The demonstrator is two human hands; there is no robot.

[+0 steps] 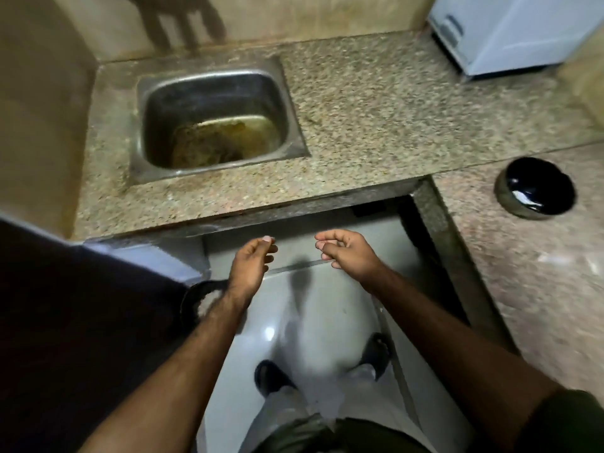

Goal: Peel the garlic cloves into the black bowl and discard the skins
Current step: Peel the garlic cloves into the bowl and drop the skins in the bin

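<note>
The black bowl [536, 188] stands on the granite counter [376, 103] at the right, and only a shiny reflection shows inside it. My left hand [251, 263] and my right hand [346, 253] hang side by side over the floor, below the counter's front edge and far left of the bowl. Both have loosely curled fingers, and nothing shows in either. No garlic clove or skin can be made out. A dark round container [201, 302] holding something pale sits on the floor under my left wrist, partly hidden by the forearm.
A steel sink [212, 119] with brown residue is set into the counter at the left. A white appliance [510, 31] stands at the back right corner. A dark mass [81, 322] fills the lower left. My feet [271, 377] stand on grey floor tiles.
</note>
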